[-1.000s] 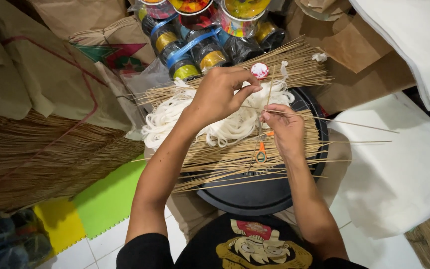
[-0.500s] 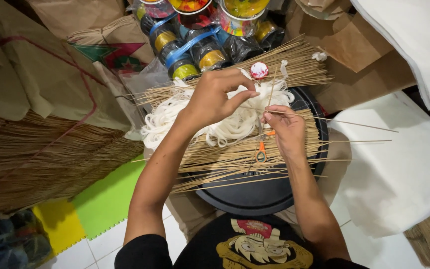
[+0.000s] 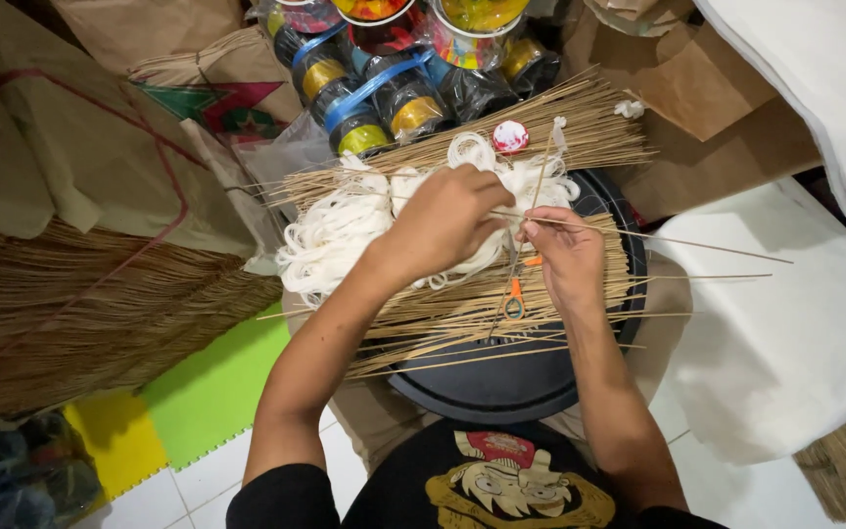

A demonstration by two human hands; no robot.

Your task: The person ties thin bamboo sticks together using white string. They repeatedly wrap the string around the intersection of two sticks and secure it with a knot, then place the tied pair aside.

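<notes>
I see round black tray (image 3: 501, 387) nearest, thin tan sticks (image 3: 462, 313) across it. Right hand (image 3: 565, 260) pinches one stick. Left hand (image 3: 443, 220) closed over white string bundle (image 3: 330, 235). Beyond: foil-wrapped jars (image 3: 384, 78).

The left hand (image 3: 447, 223) hides part of the white string (image 3: 340, 230); the jars (image 3: 394, 39) behind the string are cropped by the frame edge.
</notes>
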